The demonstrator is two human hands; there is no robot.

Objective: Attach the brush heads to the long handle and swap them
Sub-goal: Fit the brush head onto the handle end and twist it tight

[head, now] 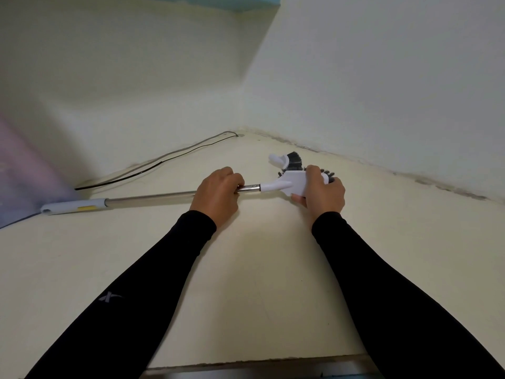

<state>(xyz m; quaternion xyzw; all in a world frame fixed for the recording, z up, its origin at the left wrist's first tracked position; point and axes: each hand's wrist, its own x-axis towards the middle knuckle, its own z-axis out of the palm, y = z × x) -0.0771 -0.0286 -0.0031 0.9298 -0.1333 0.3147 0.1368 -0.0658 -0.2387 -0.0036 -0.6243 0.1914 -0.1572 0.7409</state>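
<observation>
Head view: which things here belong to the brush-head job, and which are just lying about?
Part of the job:
- long silver metal handle with grey grip, held by the left hand
- white plastic brush head with black bristles, at the handle's tip, gripped by the right hand
- second white brush head with black bristles, lying behind it

Lying about:
- black and grey cables along the wall

Two forearms enter from the lower edge, each covered by a close-fitting black long sleeve that ends at the wrist. The left sleeve (pixel 142 272) carries a small grey X-shaped logo (pixel 109 296) on its outer side, roughly midway along the forearm. The right sleeve (pixel 388 285) is plain, with no visible marking. The left hand (pixel 217 192) and right hand (pixel 323 195) are bare, without gloves, rings or a watch
</observation>
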